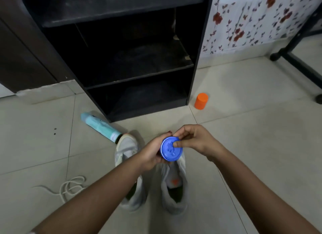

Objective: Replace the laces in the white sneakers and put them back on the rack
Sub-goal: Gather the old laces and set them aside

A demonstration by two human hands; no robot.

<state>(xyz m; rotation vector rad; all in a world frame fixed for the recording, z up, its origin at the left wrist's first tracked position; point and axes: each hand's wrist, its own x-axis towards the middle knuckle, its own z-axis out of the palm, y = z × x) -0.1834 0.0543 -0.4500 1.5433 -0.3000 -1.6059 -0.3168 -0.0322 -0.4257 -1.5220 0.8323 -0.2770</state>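
White sneakers on open tiles before rack; left hand, right hand tight around blue-lidded container.

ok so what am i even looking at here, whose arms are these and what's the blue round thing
There is no machine here, just a person. The single picture comes from a camera worn on their head that looks down, so the two arms are their own. The left hand grips a small blue container from the side, and the right hand pinches its lid. Only the lid shows, so what is inside cannot be seen. Below, on the tiled floor, stand two white sneakers. A loose white lace, a teal tube on its side and an upright orange container are nearby, in front of a black rack.
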